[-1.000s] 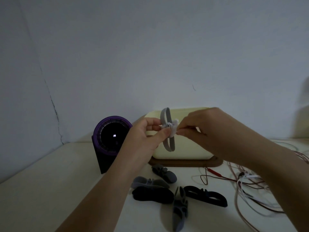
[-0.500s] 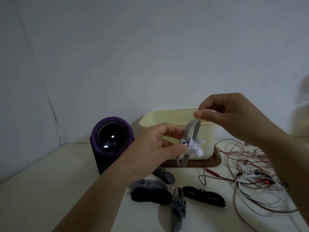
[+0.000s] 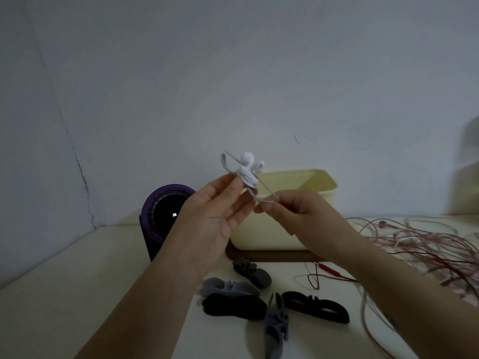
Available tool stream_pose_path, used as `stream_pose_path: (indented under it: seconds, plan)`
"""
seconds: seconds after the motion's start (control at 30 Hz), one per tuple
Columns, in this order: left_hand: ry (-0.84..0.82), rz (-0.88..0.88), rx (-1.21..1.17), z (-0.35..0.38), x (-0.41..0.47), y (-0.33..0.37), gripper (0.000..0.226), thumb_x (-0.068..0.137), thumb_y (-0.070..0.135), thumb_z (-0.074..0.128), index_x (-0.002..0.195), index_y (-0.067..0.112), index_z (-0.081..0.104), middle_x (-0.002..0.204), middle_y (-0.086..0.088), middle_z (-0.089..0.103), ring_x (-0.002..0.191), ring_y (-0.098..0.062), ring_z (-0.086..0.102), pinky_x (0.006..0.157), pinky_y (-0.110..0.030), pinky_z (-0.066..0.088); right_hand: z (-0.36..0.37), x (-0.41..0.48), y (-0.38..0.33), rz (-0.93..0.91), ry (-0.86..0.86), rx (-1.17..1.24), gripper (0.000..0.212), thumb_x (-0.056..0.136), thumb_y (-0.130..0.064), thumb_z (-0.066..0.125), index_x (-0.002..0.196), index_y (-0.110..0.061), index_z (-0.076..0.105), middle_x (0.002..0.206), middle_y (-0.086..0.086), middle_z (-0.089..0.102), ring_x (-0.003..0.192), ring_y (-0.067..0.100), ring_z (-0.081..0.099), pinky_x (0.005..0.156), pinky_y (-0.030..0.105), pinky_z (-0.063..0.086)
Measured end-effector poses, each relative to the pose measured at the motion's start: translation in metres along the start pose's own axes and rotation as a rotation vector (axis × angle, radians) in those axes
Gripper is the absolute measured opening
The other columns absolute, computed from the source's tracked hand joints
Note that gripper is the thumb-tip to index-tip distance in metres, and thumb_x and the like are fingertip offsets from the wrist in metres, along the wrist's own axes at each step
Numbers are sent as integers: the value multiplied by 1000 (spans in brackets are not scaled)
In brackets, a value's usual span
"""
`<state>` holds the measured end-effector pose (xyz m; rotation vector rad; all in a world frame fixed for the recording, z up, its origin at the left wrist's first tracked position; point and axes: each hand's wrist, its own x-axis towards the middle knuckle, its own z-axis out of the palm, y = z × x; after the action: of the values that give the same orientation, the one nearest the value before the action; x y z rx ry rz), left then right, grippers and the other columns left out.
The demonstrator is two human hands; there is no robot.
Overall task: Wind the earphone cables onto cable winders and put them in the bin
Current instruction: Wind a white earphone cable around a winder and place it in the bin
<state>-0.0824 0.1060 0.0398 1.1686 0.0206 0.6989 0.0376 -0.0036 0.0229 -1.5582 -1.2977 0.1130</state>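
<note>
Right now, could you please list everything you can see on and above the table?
held winder: one, grey, white earphones wound on, above bin
bin: one, cream, on brown tray, table's rear
loose winders: five, grey to black, before bin
cables: one tangle, pink, red and white, table's right
cylinder device: one, purple and black, left of bin
table: one, pale, under everything
left hand: one, pinches held winder
right hand: one, pinches its lower end

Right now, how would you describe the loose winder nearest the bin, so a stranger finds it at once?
Start at the cream bin on its wooden base. On the table just before that base lies a group of loose winders. Yours is the dark grey winder at the back, closest to the base; the pale grey winder and the black ones lie nearer the viewer.
</note>
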Motion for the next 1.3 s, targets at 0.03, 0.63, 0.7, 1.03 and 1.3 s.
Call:
stream_pose_path:
  seconds: [0.03,0.63,0.7,1.03,1.3]
  plan:
    - [45,-15,-3,-3,1,-1,35,78,16,60,112,6,64,101,-6,74,88,-13,71,69,-21,56,-2,0,-3,-12,-10,-54,18,93,-32,54,84,-32,70,52,-11,42,52,9,36,52,21,32]
    - [131,31,641,-3,-1,-13,24,83,35,67,101,24,56,90,10,75,84,-8,68,70,-28,43,-15,-4,-26,-164,97,-607,18,85,-37,60,80,-24,72,62,-19,58,56,2,53,53,17,42]
    - [73,67,783,-1,-3,-14,37,72,50,65,100,29,54,92,14,74,87,-9,67,73,-29,43,-16,-4,-28,-181,131,-558,9,84,-37,62,81,-30,66,61,-24,51,63,-7,54,58,11,43]
    - [-146,43,643,5,-6,-21,24,84,42,59,106,32,62,103,4,70,95,-12,70,84,-32,55,-11,-3,-24,-177,314,-191,22,74,-18,78,88,-27,63,72,-13,64,73,1,62,67,8,48]
    - [-196,11,659,4,-4,-17,34,89,23,56,120,35,60,77,10,60,66,-8,52,62,-22,46,-12,-4,-24,-235,289,-102,16,77,-18,74,83,-31,66,74,-11,69,73,5,65,69,15,52]
